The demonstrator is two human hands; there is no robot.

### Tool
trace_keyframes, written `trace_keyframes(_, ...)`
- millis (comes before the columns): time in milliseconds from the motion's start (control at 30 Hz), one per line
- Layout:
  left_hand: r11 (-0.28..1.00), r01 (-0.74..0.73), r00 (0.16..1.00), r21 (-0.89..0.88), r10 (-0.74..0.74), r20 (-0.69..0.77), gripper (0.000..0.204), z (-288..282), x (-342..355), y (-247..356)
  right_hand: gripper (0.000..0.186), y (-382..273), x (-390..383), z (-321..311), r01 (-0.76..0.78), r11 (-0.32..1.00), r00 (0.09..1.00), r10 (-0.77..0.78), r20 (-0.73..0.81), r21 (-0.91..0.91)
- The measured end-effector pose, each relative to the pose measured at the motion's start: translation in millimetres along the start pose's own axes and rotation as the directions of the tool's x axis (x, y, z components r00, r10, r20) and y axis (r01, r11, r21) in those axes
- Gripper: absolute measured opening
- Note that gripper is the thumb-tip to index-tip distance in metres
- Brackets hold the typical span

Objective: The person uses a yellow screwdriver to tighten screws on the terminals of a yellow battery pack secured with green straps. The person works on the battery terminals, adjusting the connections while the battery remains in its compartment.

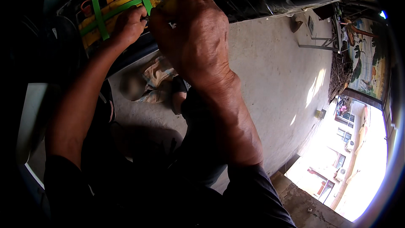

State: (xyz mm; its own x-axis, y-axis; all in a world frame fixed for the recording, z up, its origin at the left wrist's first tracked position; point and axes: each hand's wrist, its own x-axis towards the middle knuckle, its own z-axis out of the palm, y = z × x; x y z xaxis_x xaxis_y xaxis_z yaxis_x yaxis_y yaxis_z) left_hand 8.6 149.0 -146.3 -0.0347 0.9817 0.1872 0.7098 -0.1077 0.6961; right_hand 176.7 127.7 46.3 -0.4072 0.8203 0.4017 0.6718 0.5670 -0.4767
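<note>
A battery pack [114,4] of yellow blocks, bound with green straps, sits in a dark housing at the top left. Over its lower right part my left hand [128,25] is closed, fingertips pinched on a small dark item that I cannot make out. Just to its right, my larger-looking right hand [194,38] is wrapped round a yellow object [168,7], probably a tool handle, mostly hidden by the fingers. The two hands nearly meet at the straps.
Concrete floor [270,71] lies below, with a patterned cloth [156,71] and a blurred shape near my foot [179,103]. A metal frame [314,44], a brushwood pile [339,76] and a painted wall panel [365,55] stand right, near a bright doorway [350,152].
</note>
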Motion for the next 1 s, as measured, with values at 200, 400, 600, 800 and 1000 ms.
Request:
trace_keyframes(200,0.995,0.097,0.994,0.008,-0.097,0.049,0.023,4,2,-6,0.037,1,3,-7,-0.249,0.966,0.966,0.253,0.052,-0.073)
trace_keyframes(400,0.998,0.053,0.998,0.042,-0.054,0.015,0.023,5,2,-6,0.035,-3,0,-15,-0.120,0.991,0.993,0.120,-0.011,-0.059)
trace_keyframes(600,0.999,0.048,0.999,0.007,-0.048,0.005,0.023,3,2,-1,0.038,-3,-1,-5,0.047,0.998,0.998,-0.045,-0.047,0.043)
trace_keyframes(800,0.998,0.059,0.998,0.003,-0.059,0.022,0.022,4,1,-6,0.033,1,2,-9,-0.200,0.979,0.980,0.199,-0.017,-0.027)
trace_keyframes(1000,0.987,0.095,0.995,-0.128,-0.092,0.024,0.021,16,5,-26,0.025,-7,1,-12,-0.032,0.999,0.999,0.031,-0.025,-0.038)
